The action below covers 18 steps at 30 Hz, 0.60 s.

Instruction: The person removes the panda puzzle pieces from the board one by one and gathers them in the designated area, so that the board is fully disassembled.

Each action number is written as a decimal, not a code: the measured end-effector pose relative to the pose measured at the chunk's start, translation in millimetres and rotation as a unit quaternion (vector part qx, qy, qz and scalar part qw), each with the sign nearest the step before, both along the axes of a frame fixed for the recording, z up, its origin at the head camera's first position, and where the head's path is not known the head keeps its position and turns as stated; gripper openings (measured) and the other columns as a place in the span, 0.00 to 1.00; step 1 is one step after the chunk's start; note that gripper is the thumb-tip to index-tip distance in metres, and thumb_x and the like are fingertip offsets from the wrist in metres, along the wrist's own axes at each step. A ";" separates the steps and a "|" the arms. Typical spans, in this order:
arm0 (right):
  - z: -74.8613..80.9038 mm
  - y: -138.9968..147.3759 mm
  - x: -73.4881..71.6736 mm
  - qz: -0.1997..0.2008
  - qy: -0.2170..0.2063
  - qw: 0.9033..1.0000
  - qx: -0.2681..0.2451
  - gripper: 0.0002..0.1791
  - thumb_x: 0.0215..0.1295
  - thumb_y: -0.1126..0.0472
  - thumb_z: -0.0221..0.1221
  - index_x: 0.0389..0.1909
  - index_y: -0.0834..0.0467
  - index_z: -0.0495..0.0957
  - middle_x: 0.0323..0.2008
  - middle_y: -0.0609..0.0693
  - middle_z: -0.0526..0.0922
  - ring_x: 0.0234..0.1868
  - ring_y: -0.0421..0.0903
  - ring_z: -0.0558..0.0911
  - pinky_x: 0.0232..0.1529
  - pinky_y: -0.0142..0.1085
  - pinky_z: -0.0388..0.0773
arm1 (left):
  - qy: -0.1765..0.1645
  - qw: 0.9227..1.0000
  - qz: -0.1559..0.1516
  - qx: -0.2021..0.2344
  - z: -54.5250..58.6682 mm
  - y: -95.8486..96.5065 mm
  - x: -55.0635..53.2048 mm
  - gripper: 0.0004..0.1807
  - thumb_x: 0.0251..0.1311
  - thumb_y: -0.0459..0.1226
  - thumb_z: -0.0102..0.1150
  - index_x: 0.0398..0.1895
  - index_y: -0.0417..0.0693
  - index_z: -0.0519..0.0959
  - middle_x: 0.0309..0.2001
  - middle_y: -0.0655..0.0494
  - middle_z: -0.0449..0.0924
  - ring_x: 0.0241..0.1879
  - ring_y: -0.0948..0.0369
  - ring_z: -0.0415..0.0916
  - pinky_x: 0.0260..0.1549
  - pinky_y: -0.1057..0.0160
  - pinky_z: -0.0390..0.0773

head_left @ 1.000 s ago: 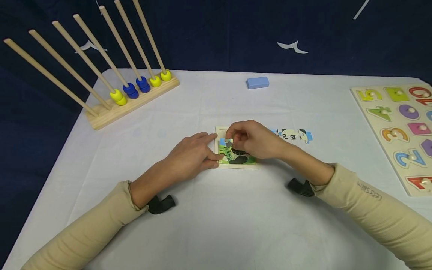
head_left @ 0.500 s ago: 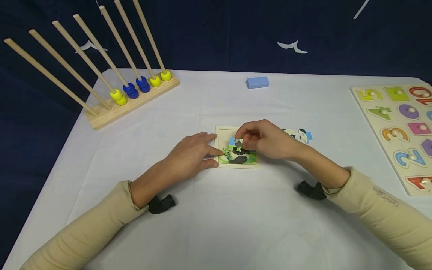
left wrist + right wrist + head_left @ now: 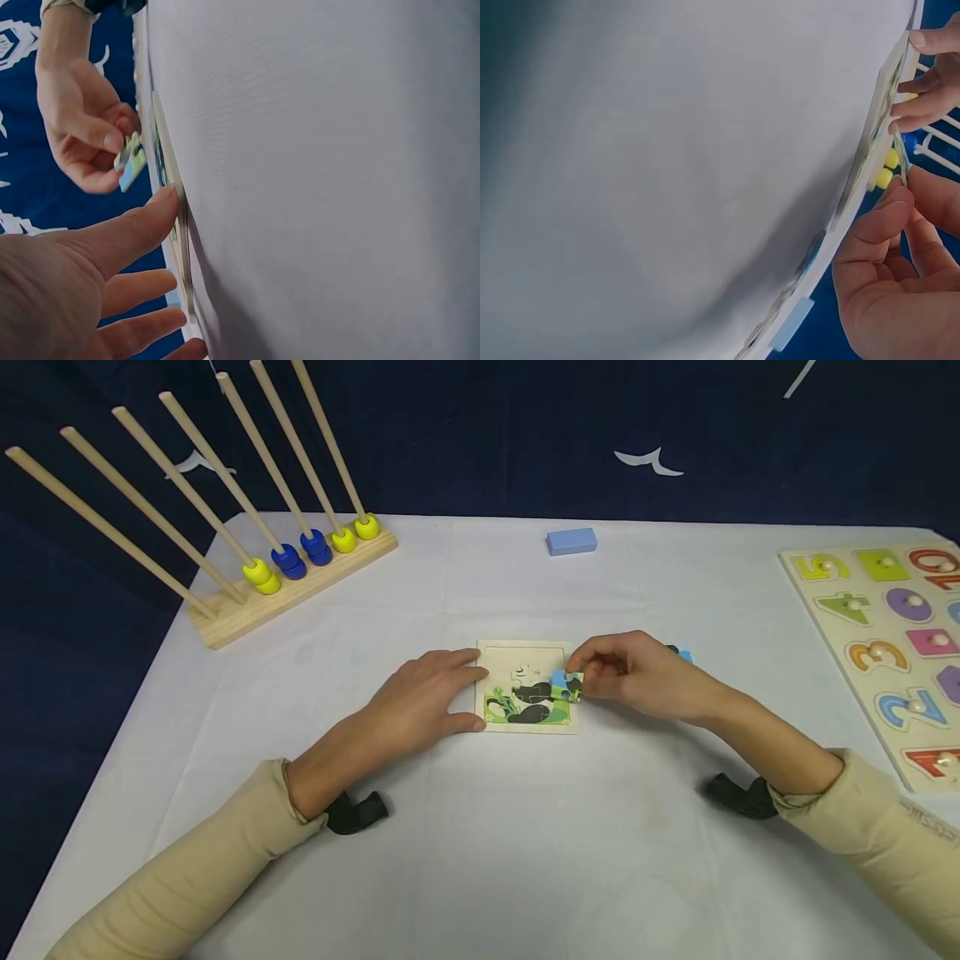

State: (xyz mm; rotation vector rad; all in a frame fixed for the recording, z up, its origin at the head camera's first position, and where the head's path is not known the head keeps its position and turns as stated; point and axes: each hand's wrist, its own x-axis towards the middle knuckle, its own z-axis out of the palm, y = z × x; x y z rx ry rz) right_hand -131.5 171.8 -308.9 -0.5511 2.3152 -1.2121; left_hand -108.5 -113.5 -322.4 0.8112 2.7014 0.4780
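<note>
One puzzle piece [image 3: 567, 686] shifted rightward over the tray [image 3: 495, 664], pinched in fingers of right hand [image 3: 637, 675], fingers of left hand [image 3: 420, 702] spread

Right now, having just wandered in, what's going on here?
A person is working on a panda jigsaw tray. Their right grip pinches a jigsaw piece, raised off the tray near its right edge; their left grip rests against the left edge. The tray's lower part holds fitted pieces; its top is bare. Loose pieces lie beyond the right grip, partly hidden.

Head view looks down; nearer wrist views share the puzzle [image 3: 500, 668] edge-on.
</note>
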 end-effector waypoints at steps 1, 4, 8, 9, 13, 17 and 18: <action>-0.3 2.9 0.8 0.000 -0.002 1.000 -0.001 0.09 0.65 0.73 0.58 0.44 0.62 0.80 0.33 0.53 0.77 0.35 0.46 0.74 0.37 0.30 0.71 | -0.001 1.000 0.000 -0.002 -0.4 -0.5 -0.6 0.35 0.59 0.48 0.69 0.66 0.42 0.73 0.72 0.45 0.62 0.69 0.46 0.60 0.64 0.46 0.62; -0.5 11.8 3.2 -0.004 -0.006 1.000 0.004 0.09 0.65 0.72 0.58 0.45 0.62 0.80 0.33 0.52 0.77 0.35 0.46 0.74 0.36 0.30 0.72 | -0.005 1.000 0.001 -0.004 -1.8 -1.5 -2.8 0.36 0.58 0.49 0.69 0.67 0.43 0.73 0.73 0.46 0.61 0.70 0.45 0.58 0.64 0.45 0.61; 1.1 21.3 5.0 -0.008 -0.011 1.000 0.021 0.09 0.66 0.71 0.58 0.45 0.62 0.81 0.33 0.53 0.77 0.35 0.46 0.74 0.34 0.30 0.72 | -0.011 1.000 0.011 -0.003 -3.1 -1.5 -5.2 0.36 0.57 0.51 0.70 0.66 0.44 0.74 0.73 0.49 0.60 0.70 0.46 0.58 0.64 0.45 0.60; 1.7 23.3 5.3 -0.010 -0.013 1.000 0.024 0.09 0.66 0.71 0.58 0.45 0.62 0.81 0.33 0.54 0.76 0.35 0.46 0.73 0.33 0.30 0.72 | -0.013 1.000 0.012 -0.002 -3.1 -1.4 -5.6 0.36 0.57 0.51 0.70 0.66 0.44 0.75 0.73 0.49 0.60 0.70 0.46 0.58 0.64 0.44 0.60; 2.9 30.3 5.2 -0.008 -0.022 0.999 0.036 0.10 0.65 0.71 0.60 0.46 0.63 0.80 0.34 0.53 0.76 0.35 0.45 0.72 0.32 0.31 0.71 | -0.015 1.000 0.010 -0.001 -2.2 -1.4 -6.6 0.35 0.56 0.51 0.71 0.64 0.44 0.76 0.73 0.49 0.60 0.70 0.46 0.58 0.65 0.45 0.60; 0.7 35.3 4.7 0.002 -0.024 0.999 0.043 0.11 0.64 0.74 0.59 0.47 0.64 0.80 0.33 0.52 0.75 0.34 0.44 0.72 0.30 0.31 0.69 | -0.014 1.000 0.001 -0.009 0.1 -2.1 -7.6 0.35 0.56 0.51 0.71 0.64 0.45 0.75 0.73 0.50 0.61 0.70 0.47 0.58 0.65 0.46 0.60; -0.3 36.0 4.7 0.006 -0.018 0.999 0.045 0.12 0.64 0.75 0.58 0.47 0.65 0.80 0.33 0.51 0.76 0.34 0.45 0.72 0.31 0.31 0.69 | -0.014 1.000 -0.001 -0.012 0.6 -2.2 -7.9 0.35 0.56 0.51 0.71 0.64 0.46 0.75 0.73 0.50 0.62 0.69 0.47 0.58 0.65 0.47 0.60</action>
